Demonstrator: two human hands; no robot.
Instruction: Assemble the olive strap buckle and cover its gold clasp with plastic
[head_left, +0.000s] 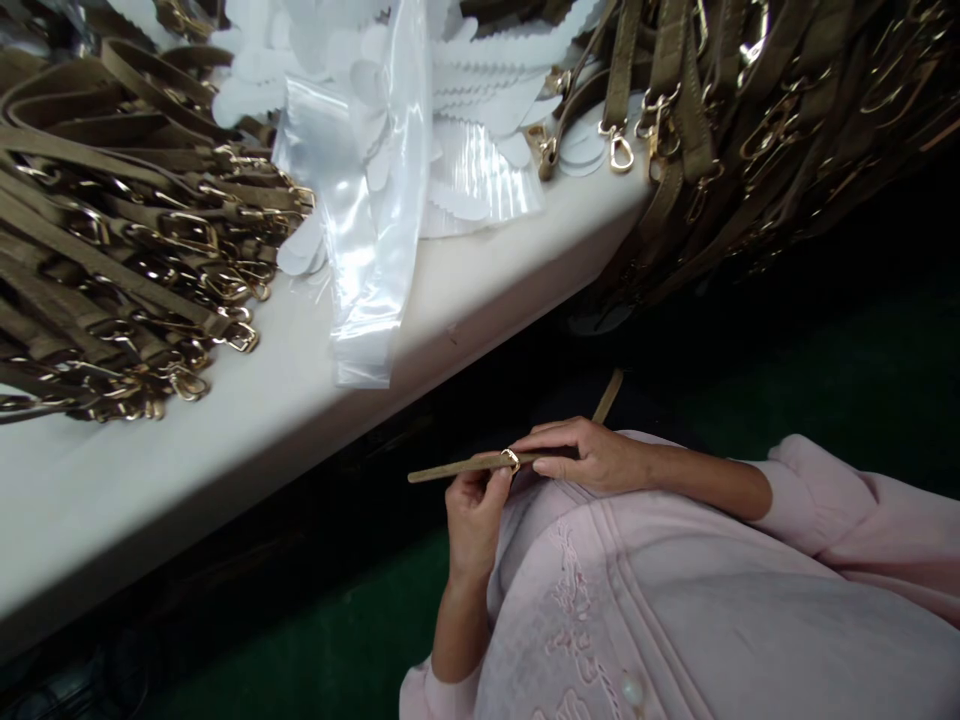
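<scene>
Adjusting the buckle point(511, 458), it seems, you pinch the strap point(450, 468) with left hand point(476, 520) and right hand point(596, 457); next likely needs steady guiding

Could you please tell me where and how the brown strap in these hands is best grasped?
Probably at the free end of the strap, coming from the white table: it juts out straight past the left hand, uncovered, while that hand and the right hand crowd the gold loop.

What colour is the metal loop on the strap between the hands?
Gold-coloured; the metal loop on the olive-brown strap shows in the head view.
</scene>
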